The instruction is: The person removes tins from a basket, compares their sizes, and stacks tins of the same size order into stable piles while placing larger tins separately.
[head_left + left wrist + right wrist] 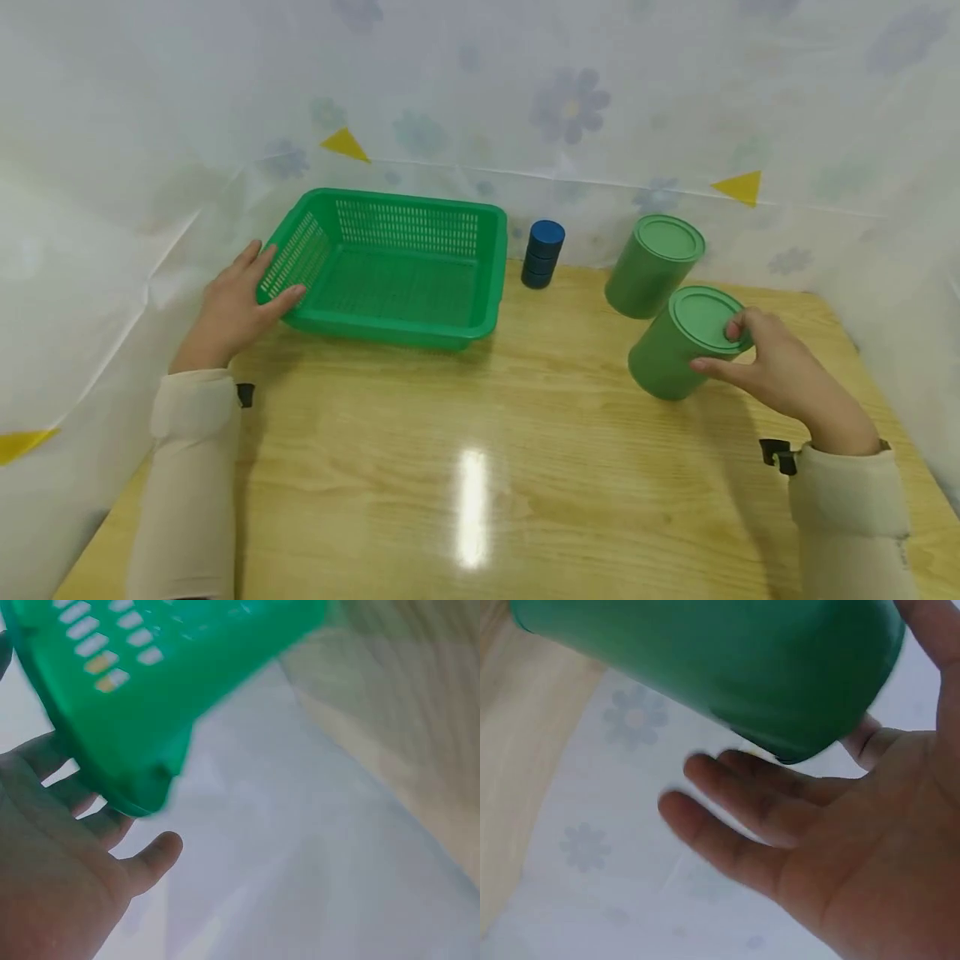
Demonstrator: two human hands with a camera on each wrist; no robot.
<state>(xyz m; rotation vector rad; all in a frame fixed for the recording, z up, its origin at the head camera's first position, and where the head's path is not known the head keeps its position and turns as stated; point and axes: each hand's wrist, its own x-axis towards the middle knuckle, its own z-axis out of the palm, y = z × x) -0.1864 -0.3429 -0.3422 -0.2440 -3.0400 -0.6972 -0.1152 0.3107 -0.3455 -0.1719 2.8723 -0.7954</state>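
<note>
In the head view a green plastic basket with slotted walls stands on the left. My left hand lies at its left end, fingers spread and touching the outer side, as the left wrist view also shows. The thumb there sits apart from the basket wall. On the right, my right hand pinches the upper rim of the nearer green can with thumb and bent index finger. The right wrist view shows the other fingers extended beside the can. A second green can stands just behind it.
A dark blue ribbed cylinder stands upright between basket and cans. Everything rests on a wooden table, with white flowered sheeting behind and at both sides. Yellow triangles mark the sheeting.
</note>
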